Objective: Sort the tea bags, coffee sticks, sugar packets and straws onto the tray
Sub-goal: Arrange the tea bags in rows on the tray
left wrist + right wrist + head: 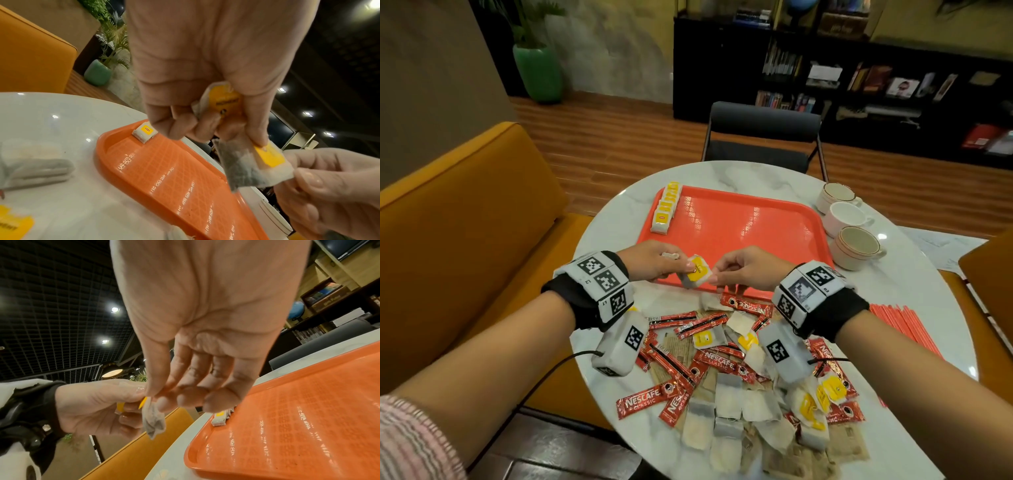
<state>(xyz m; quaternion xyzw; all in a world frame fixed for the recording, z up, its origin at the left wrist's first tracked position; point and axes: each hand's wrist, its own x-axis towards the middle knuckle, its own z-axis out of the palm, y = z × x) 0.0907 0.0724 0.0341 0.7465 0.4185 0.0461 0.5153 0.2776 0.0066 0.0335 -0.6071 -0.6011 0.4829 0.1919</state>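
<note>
A tea bag with a yellow tag (pixel 697 274) hangs over the near edge of the orange tray (pixel 739 233), held from both sides. My left hand (pixel 681 265) pinches it under the thumb, and my right hand (pixel 717 274) pinches its right corner. In the left wrist view the same tea bag (pixel 252 164) shows dark leaves, and a second tea bag (pixel 224 104) is tucked in the left palm. In the right wrist view the bag (pixel 153 418) dangles below my right fingertips (pixel 164 402). A row of tea bags (pixel 666 209) stands along the tray's far left edge.
A mixed pile lies on the round marble table (pixel 928 284) below my wrists: red coffee sticks (pixel 643 402), loose tea bags (pixel 727 394) and brown sugar packets (pixel 791 455). Red straws (pixel 900 325) lie at the right. Three cups (pixel 856 246) stand right of the tray.
</note>
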